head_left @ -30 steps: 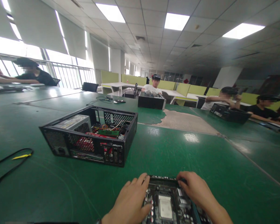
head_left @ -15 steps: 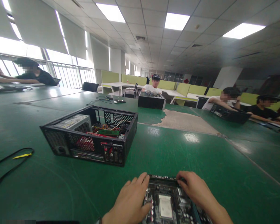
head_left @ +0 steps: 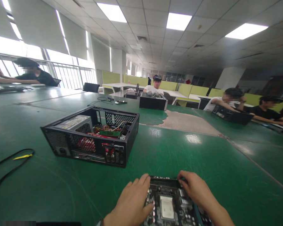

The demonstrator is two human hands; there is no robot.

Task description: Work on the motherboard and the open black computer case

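A black motherboard [head_left: 155, 190] lies on the green table in front of me, cut off by the bottom of the view. On it sits a pale square processor [head_left: 167, 207] in its socket. My left hand [head_left: 133, 199] grips the board's left side, thumb over the components and fingers reaching its far corner. With curled fingers, my right hand [head_left: 194, 186] pinches the far right edge, at the end of a long dark slot [head_left: 163, 181]. Its fingertips are partly hidden.
An open black computer case [head_left: 129, 141] with a power supply [head_left: 76, 123] stands ahead to the left. A black cable [head_left: 4, 180] with a yellow tag lies at the left. Across the table, several people sit, some with cases, including one dark case [head_left: 152, 103].
My right hand has shifted very slightly up and left at the board's far edge. My left hand stays in place on the motherboard.
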